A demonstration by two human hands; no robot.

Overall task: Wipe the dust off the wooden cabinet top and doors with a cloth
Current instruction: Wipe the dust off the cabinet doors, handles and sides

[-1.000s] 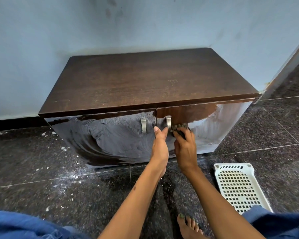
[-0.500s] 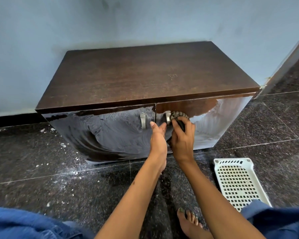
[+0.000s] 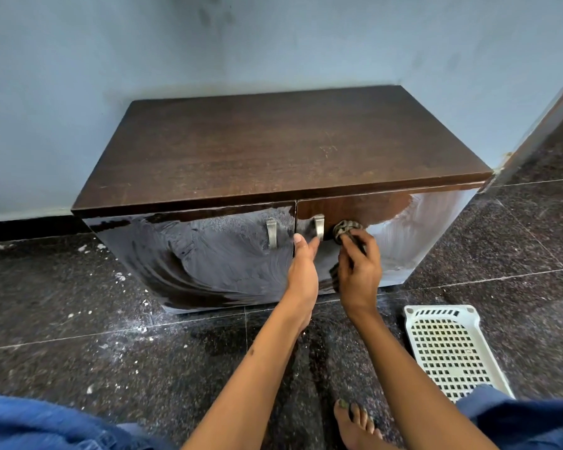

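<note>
A low dark wooden cabinet [image 3: 273, 151] stands against the blue wall, its top brown and mostly free of dust. The left door [image 3: 208, 254] shows smeared grey dust. White dust covers the right part of the right door [image 3: 429, 228], with a wiped brown patch near its top left. My right hand [image 3: 359, 271] grips a bunched, patterned cloth [image 3: 345, 228] and presses it on the right door beside the metal handle [image 3: 319, 225]. My left hand [image 3: 303, 267] lies flat with straight fingers against the doors near the seam, just below the handles.
A white perforated plastic basket [image 3: 449, 349] lies on the dark speckled floor at the right, near my knee. White dust flecks scatter over the tiles in front of the cabinet. My bare foot [image 3: 355, 423] is at the bottom centre. A door frame [image 3: 546, 125] rises at the right.
My right hand has moved the cloth upward on the right door, from below the handle to level with it. The left hand has stayed by the seam. The view has shifted slightly.
</note>
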